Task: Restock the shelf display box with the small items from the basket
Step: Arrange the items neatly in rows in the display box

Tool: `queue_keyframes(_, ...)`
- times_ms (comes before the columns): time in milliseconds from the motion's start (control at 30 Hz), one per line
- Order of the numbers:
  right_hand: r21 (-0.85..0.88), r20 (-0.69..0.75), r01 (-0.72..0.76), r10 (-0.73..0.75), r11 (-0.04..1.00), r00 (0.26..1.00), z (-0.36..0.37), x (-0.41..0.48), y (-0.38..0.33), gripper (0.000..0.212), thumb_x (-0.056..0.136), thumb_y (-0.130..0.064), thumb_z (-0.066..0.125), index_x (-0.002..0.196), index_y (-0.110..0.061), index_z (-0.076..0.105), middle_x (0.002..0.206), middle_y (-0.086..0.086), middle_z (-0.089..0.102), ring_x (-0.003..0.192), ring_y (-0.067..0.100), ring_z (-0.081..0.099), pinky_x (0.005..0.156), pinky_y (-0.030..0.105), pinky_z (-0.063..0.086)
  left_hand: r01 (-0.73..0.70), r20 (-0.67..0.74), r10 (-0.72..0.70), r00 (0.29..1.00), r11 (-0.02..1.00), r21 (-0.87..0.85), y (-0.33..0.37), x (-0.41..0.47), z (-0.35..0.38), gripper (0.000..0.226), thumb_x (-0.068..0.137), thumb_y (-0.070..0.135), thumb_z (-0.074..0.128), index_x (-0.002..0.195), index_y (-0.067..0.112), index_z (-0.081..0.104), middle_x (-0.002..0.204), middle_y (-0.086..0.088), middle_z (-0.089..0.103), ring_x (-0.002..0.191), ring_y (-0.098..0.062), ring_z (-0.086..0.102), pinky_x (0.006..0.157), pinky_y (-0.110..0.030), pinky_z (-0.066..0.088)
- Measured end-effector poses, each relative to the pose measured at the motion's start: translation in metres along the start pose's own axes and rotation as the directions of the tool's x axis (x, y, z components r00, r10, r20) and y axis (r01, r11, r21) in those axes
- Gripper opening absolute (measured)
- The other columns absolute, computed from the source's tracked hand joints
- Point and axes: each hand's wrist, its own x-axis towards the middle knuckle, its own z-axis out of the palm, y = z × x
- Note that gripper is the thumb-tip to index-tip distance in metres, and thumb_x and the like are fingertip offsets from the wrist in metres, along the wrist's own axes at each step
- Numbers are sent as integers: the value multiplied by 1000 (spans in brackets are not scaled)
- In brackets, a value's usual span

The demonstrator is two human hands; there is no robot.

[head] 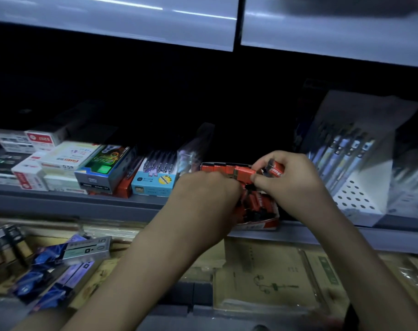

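Two bare forearms reach forward to a dim shop shelf. The right hand (291, 177) has its fingers curled round a small red packet (276, 169) of printed cardboard with a dark end, held just above the back of a red cardboard display box (258, 224). The packet's long axis runs roughly left to right, tilted slightly down to the right.

The right thumb and forefinger also meet at the right end of a second red packet (244, 174), which lies lengthwise left to right over the display box, between the two hands.

The left hand (203, 194) is bent down at the wrist with its fingers curled into the display box. Its fingertips are hidden among the contents, so it is unclear whether they pinch anything.

The display box sits at the front edge of the grey metal shelf (83, 201). It is open at the top and holds more red packets (215, 168), in a neat row along the back and loosely jumbled towards the front.

Left of it stand a light blue box of pens (153, 181) and a grey-and-green box (102, 169). To the right is a white pen stand with round holes (356, 197). Pale notebooks (262, 278) lie on the shelf below.
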Motion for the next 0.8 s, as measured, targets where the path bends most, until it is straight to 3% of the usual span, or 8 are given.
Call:
queue_keyframes(167, 30, -7, 6, -5, 1000, 1000, -4, -2, 2, 10, 85, -21, 78, 86, -29, 72, 54, -8, 62, 50, 13, 59, 48, 30, 49, -51, -56, 52, 997, 998, 33, -10, -2, 5, 39, 91, 54, 44, 108, 28, 67, 97, 3, 70, 86, -24, 68, 66, -31, 46)
queue_keyframes(233, 66, -5, 9, -8, 998, 1000, -5, -2, 3, 10, 86, -18, 77, 87, -27, 72, 50, -13, 59, 45, 6, 52, 43, 21, 42, -22, -69, 21, 997, 1000, -20, -13, -3, 7, 47, 87, 61, 35, 102, 32, 69, 90, 5, 71, 79, -22, 68, 61, -30, 46)
queue_keyframes(333, 118, -18, 3, -1, 993, 1000, -7, -1, 5, 9, 87, -16, 76, 90, -23, 72, 43, -17, 52, 40, 3, 45, 40, 13, 33, 19, -46, -27, 999, 988, -156, -20, -5, 12, 35, 88, 57, 47, 115, 47, 66, 95, 12, 73, 87, -16, 69, 68, -31, 53)
queue_keyframes(433, 123, -14, 3, -1, 992, 1000, -7, 0, 6, 8, 88, -14, 76, 91, -21, 73, 40, -18, 48, 36, 3, 40, 38, 12, 29, 24, -61, -38, 997, 975, -223, -22, -10, 21, 38, 91, 51, 42, 122, 48, 63, 100, 12, 75, 93, -18, 69, 72, -35, 56)
queue_keyframes(567, 112, -23, 3, 0, 994, 1000, -6, 1, 8, 9, 88, -14, 75, 90, -22, 73, 41, -15, 49, 36, 5, 39, 38, 14, 29, 85, -85, -156, 984, 836, -542, -31, -8, 24, 28, 98, 34, 63, 124, 43, 68, 96, 16, 74, 87, 0, 66, 76, -32, 59)
queue_keyframes(667, 108, -78, 14, -5, 994, 997, -4, 3, 9, 11, 87, -15, 77, 88, -25, 73, 50, -12, 54, 42, 5, 42, 41, 16, 33, 139, -120, -311, 943, 695, -705, -44, 1, 30, 18, 94, 26, 71, 110, 32, 67, 84, 11, 68, 75, -2, 64, 70, -26, 55)
queue_keyframes(733, 114, -114, 24, -11, 993, 993, -2, 5, 8, 10, 87, -15, 77, 88, -24, 73, 51, -15, 55, 43, 4, 44, 41, 15, 34, 186, -116, -400, 909, 641, -745, -45, 9, 33, 16, 92, 26, 74, 99, 29, 60, 80, 9, 67, 71, -5, 63, 65, -22, 51)
queue_keyframes(800, 84, -142, 35, -23, 996, 990, 1, 6, 8, 10, 88, -16, 76, 89, -25, 72, 51, -12, 55, 43, 5, 45, 40, 18, 32, 234, -132, -450, 883, 668, -706, -44, 17, 36, 14, 91, 31, 75, 98, 29, 63, 82, 12, 67, 76, -3, 63, 67, -28, 54)
